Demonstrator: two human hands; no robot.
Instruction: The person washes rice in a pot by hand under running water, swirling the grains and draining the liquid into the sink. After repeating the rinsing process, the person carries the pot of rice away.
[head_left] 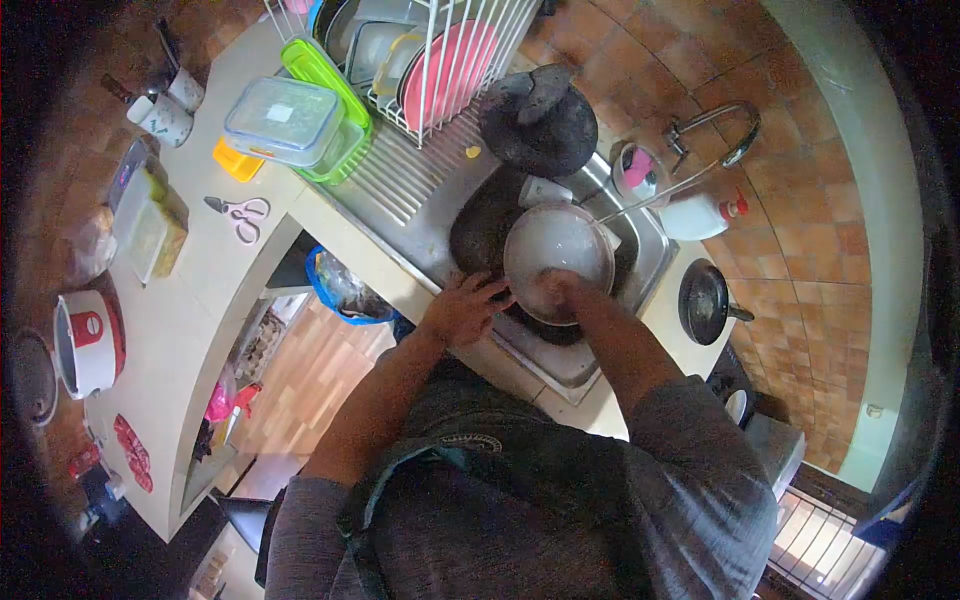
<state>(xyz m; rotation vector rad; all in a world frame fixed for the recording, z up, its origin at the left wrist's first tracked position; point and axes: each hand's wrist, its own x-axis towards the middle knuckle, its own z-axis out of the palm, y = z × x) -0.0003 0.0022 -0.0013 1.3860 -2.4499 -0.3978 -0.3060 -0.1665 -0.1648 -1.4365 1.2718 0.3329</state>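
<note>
A round bowl (558,235) of cloudy, whitish water is over the sink (648,262). My right hand (560,290) dips into it, its fingers hidden in the water. On the bowl's left side is my left hand (465,308), fingers spread and fingertips at or close to the rim. A dark pan (482,228) lies under and beside the bowl. Behind it, a white cup-like item (545,191) sits in the basin. The faucet (740,150) curves over from the wall side.
A blackened wok-like vessel (540,125) stands at the sink's back edge near the dish rack (425,75). Plastic containers (283,118) and scissors (243,215) occupy the left counter. On the right are a soap bottle (695,215) and a small frying pan (703,300).
</note>
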